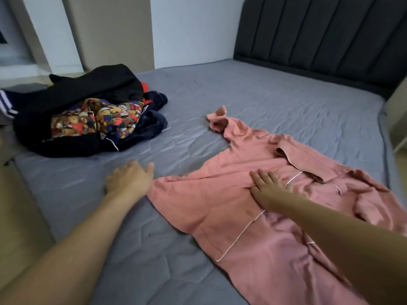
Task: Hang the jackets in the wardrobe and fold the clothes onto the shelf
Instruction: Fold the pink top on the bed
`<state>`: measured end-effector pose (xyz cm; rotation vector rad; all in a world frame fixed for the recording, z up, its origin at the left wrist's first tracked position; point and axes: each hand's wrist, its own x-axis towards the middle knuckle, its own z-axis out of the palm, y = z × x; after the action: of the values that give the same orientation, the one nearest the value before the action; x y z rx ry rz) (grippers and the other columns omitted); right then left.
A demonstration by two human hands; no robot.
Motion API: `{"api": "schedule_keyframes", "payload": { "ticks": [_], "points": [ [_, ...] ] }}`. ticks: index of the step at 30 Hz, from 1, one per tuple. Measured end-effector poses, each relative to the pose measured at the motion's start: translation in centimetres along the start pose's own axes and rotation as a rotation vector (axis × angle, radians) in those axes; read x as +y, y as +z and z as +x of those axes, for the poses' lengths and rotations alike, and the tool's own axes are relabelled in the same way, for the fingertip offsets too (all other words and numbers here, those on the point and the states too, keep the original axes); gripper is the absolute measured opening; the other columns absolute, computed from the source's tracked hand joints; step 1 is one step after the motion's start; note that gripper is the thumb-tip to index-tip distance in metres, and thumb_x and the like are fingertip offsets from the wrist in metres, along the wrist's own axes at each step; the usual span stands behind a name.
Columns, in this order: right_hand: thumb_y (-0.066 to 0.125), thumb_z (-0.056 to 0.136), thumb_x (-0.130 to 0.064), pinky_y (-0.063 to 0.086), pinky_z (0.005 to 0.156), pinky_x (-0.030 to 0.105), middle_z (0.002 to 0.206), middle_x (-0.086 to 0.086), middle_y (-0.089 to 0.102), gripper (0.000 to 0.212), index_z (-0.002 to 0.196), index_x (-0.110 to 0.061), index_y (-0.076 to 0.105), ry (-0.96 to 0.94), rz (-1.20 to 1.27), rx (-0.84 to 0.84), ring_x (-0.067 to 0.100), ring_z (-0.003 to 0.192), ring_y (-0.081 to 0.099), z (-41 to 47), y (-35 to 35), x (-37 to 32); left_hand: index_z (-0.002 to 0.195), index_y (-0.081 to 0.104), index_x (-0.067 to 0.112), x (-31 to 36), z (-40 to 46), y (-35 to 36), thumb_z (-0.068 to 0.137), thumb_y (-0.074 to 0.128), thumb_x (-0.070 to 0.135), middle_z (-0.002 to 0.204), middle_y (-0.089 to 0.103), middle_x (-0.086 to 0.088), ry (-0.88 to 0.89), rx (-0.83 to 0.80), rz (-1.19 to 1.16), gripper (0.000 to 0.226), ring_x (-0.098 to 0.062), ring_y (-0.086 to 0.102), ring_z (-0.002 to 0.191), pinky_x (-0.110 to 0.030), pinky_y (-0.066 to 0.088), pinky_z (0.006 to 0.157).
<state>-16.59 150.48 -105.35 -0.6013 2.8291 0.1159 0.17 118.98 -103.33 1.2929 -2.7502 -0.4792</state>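
A pink pyjama shirt (233, 208) with white piping lies spread out on the grey mattress (275, 102), collar to the right, one sleeve stretched toward the far middle. My right hand (267, 188) presses flat on the shirt's front with straight fingers. Just left of the shirt's hem corner is my left hand (130, 178), blurred, fingers loosely bent over the mattress; whether it touches the fabric is unclear. A pile of clothes (88, 115) sits at the far left: a black garment on top, a bear-print piece and dark navy items under it.
A dark padded headboard (319, 34) closes the bed's far right side. A white wall and beige panels stand behind the pile. The mattress edge runs along the left, next to a beige surface (19, 216).
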Motion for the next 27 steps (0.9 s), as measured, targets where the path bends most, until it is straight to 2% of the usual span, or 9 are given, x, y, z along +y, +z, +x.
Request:
{"api": "schedule_keyframes", "payload": {
  "ticks": [4,6,7,9,13,18,22,24,27],
  "points": [
    [0.021,0.098,-0.045,0.008,0.115,0.060,0.163,-0.005,-0.001,0.060,0.154,-0.030,0.005,-0.032,-0.092,-0.035,0.023,0.149,0.003,-0.1,-0.8,-0.2,0.148,0.031,0.023,5.3,-1.7,2.7,0.095,0.026,0.064,0.155,0.032,-0.008,0.355,-0.023,0.101,0.067,-0.030,0.027,0.142,-0.053,0.013,0.115],
    [0.034,0.098,-0.042,0.032,0.111,0.046,0.159,0.007,0.019,0.060,0.152,-0.020,0.021,-0.069,-0.064,-0.177,0.030,0.143,0.024,0.5,-3.4,-0.4,0.151,0.025,0.026,6.3,-1.4,4.1,0.100,0.025,0.044,0.158,0.024,-0.006,0.419,-0.086,0.274,0.054,-0.029,0.018,0.146,-0.057,-0.002,0.117],
    [0.041,0.096,-0.040,0.048,0.094,0.033,0.150,0.010,0.035,0.055,0.146,-0.017,0.035,-0.077,-0.056,-0.227,0.031,0.132,0.041,1.2,-5.0,-0.4,0.150,0.027,0.024,6.9,-1.1,4.4,0.098,0.027,0.035,0.157,0.025,-0.008,0.374,-0.092,0.333,0.053,-0.031,0.018,0.145,-0.058,-0.004,0.117],
    [0.042,0.094,-0.039,0.049,0.054,0.021,0.124,0.008,0.055,0.037,0.120,-0.017,0.056,-0.103,-0.151,-0.131,0.027,0.099,0.059,2.8,-8.3,0.0,0.143,0.039,0.016,9.4,-0.5,4.6,0.091,0.034,0.025,0.149,0.037,-0.013,0.307,-0.028,0.283,0.053,-0.035,0.030,0.138,-0.055,0.010,0.117],
    [0.035,0.092,-0.044,0.040,0.096,0.039,0.135,0.009,0.054,0.045,0.127,-0.024,0.054,-0.049,-0.044,0.377,0.029,0.120,0.052,7.7,-11.8,5.0,0.123,0.056,0.007,17.3,1.4,5.3,0.092,0.042,0.027,0.134,0.054,-0.021,0.368,-0.124,-0.148,0.040,-0.038,0.048,0.123,-0.042,0.041,0.102],
    [0.018,0.095,-0.061,-0.002,0.118,0.052,0.162,-0.003,0.011,0.069,0.154,-0.024,0.013,-0.124,-0.165,0.187,0.016,0.149,0.004,12.1,-3.7,9.9,0.106,0.065,0.007,24.9,6.6,5.8,0.093,0.057,0.031,0.111,0.066,-0.023,0.097,-0.315,-0.883,0.029,-0.035,0.063,0.098,-0.038,0.049,0.080],
    [-0.010,0.079,-0.064,-0.014,0.117,0.049,0.163,0.000,0.006,0.089,0.155,-0.021,0.008,-0.215,-0.130,0.321,0.016,0.149,-0.003,14.1,1.3,10.8,0.090,0.059,0.021,29.5,11.4,5.9,0.092,0.058,0.052,0.080,0.067,-0.004,-0.004,-0.448,-1.153,0.031,-0.016,0.064,0.067,-0.024,0.049,0.055],
    [-0.003,0.082,-0.067,-0.018,0.115,0.045,0.163,-0.003,0.000,0.084,0.155,-0.026,0.005,-0.234,-0.016,0.312,0.013,0.148,-0.008,14.8,1.4,11.2,0.098,0.062,0.021,31.7,14.1,6.0,0.095,0.060,0.038,0.085,0.069,-0.003,-0.035,-0.477,-1.257,0.017,-0.017,0.069,0.074,-0.030,0.059,0.066],
    [0.022,0.094,-0.062,-0.016,0.117,0.041,0.162,-0.009,0.001,0.068,0.154,-0.032,0.011,-0.266,0.228,0.171,0.007,0.148,-0.007,15.1,0.2,11.9,0.129,0.058,0.013,34.7,16.7,5.7,0.100,0.050,0.014,0.113,0.062,-0.007,-0.013,-0.326,-1.046,0.031,-0.022,0.059,0.107,-0.033,0.044,0.099]
  ]
}}
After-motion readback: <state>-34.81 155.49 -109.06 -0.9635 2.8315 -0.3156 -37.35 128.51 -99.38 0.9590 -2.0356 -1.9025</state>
